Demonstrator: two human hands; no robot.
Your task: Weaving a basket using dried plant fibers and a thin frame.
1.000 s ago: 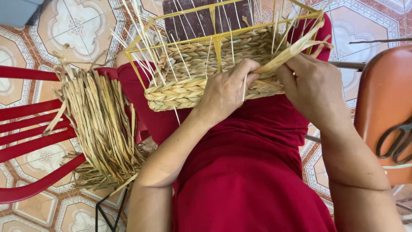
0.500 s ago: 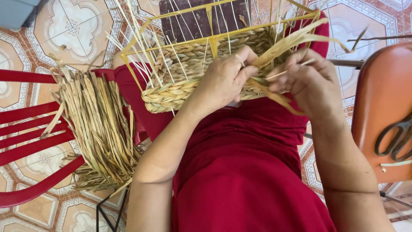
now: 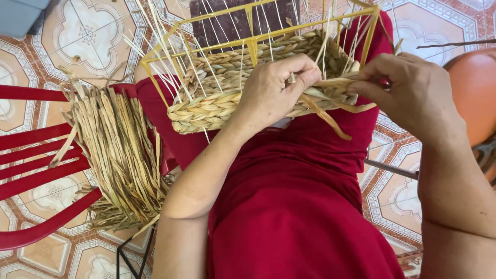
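Straw strand pinched in left hand and right hand, against one basket.

place: home craft spot | evidence: patterned floor tiles; red plastic chair; straw bundle

Open gaps between the yellow frame bars above the woven basket; straw bundle crowding the left.

- one head-worn view, looking steeply down the person's own front onto the lap.
- close to the woven basket, which sits high in frame.
- tiled floor shows around and beyond the basket.
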